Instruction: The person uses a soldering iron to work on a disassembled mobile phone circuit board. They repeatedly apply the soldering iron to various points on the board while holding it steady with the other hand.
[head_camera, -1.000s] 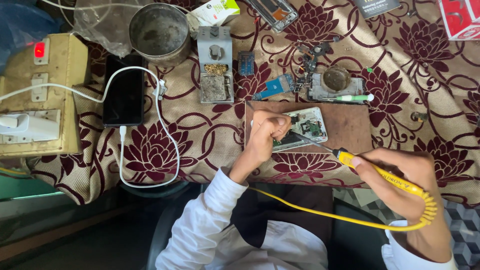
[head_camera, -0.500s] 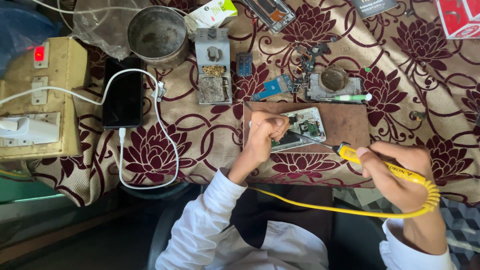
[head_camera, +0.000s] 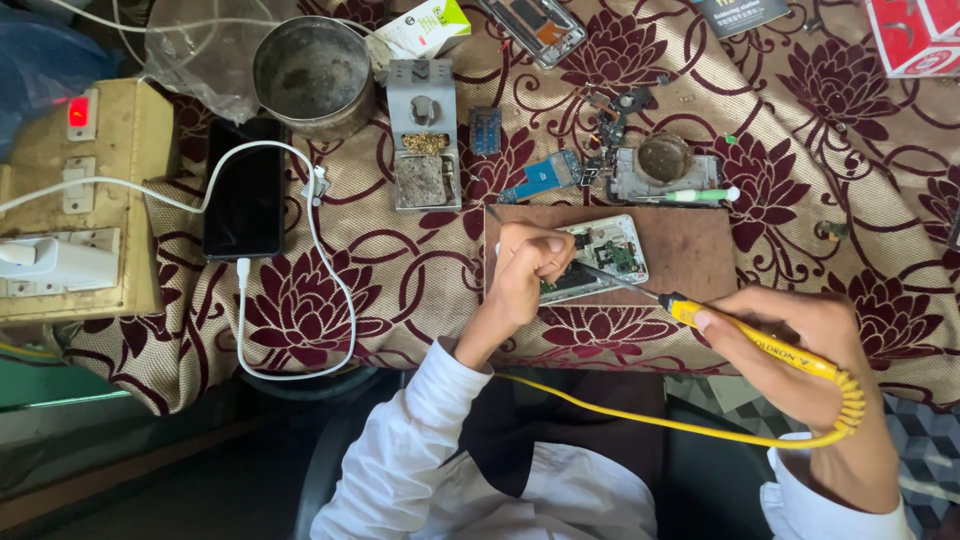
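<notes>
An opened phone (head_camera: 605, 255) with its circuit board showing lies on a brown wooden board (head_camera: 690, 255). My left hand (head_camera: 530, 270) rests on the phone's left end, fingers curled around a thin tool that I cannot name. My right hand (head_camera: 800, 350) grips a yellow soldering iron (head_camera: 750, 335), whose metal tip reaches left to the phone's circuit board. The iron's yellow cable (head_camera: 640, 415) runs back across my lap.
A soldering stand with brass wool (head_camera: 423, 135), a metal bowl (head_camera: 310, 70), a black phone (head_camera: 243, 190) on a white charging cable, a switch box (head_camera: 70, 200), a green-handled screwdriver (head_camera: 695, 195) and small parts lie on the floral cloth (head_camera: 400, 270).
My right hand and the soldering iron have shifted slightly left and up, bringing the tip onto the phone's board. My left hand stays on the phone.
</notes>
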